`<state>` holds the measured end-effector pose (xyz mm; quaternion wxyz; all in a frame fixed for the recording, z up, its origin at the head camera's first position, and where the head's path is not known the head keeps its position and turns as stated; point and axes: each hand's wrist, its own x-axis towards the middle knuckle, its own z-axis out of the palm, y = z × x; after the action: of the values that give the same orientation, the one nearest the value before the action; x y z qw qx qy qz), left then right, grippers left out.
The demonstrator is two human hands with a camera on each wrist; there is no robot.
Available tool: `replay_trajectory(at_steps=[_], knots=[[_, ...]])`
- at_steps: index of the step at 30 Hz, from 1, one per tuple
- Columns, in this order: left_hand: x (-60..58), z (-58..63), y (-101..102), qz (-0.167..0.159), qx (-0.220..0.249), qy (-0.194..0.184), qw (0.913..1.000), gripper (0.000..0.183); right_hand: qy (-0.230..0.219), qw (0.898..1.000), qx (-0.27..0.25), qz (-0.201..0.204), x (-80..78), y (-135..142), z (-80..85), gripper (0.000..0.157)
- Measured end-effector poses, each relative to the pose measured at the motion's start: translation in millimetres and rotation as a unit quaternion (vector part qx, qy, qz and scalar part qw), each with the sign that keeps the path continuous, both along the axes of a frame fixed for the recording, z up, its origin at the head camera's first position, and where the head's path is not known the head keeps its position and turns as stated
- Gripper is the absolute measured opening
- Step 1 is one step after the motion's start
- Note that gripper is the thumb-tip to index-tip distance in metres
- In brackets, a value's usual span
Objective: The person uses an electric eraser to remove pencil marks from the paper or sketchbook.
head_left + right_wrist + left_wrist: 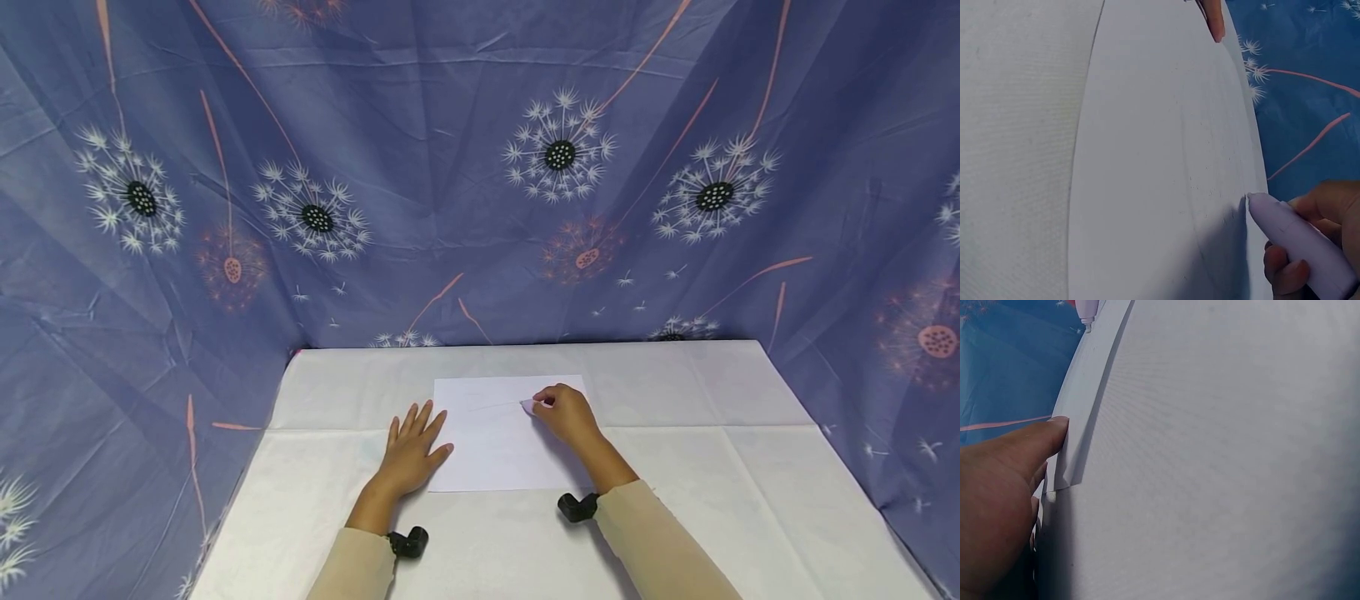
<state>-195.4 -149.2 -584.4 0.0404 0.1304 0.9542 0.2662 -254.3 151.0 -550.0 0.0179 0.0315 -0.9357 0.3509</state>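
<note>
A sheet of white paper (491, 458) lies on the white-covered table. My right hand (564, 414) grips a thick light purple pen (1300, 244) with a narrow tip, held over the upper right part of the sheet. The tip is right at the paper's surface. A faint thin line (491, 407) runs across the upper part of the sheet, leftward from the tip. My left hand (411, 454) rests at the sheet's left edge with its fingers straight and spread. In the left wrist view its thumb (1057, 425) touches the paper, whose near edge casts a narrow shadow.
The table (712, 500) has a white cloth with fold creases. Behind it and at both sides hangs a blue curtain (435, 167) printed with dandelions. Each wrist wears a black camera, seen below the left hand (408, 543) and the right hand (577, 507).
</note>
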Motion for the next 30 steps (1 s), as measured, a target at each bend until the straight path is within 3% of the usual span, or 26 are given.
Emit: replay_trajectory(at_steps=[10, 30], knots=[[0.9, 0.4, -0.1, -0.003, 0.006, 0.018, 0.9998, 0.061, -0.002, 1.0, 0.006, -0.001, -0.4, -0.2, 0.4, 0.015], [0.0, -2.2, -0.6, -0.001, 0.009, 0.004, 0.9999, 0.062, -0.005, 1.0, 0.006, -0.001, 0.1, -3.3, 0.4, 0.014]])
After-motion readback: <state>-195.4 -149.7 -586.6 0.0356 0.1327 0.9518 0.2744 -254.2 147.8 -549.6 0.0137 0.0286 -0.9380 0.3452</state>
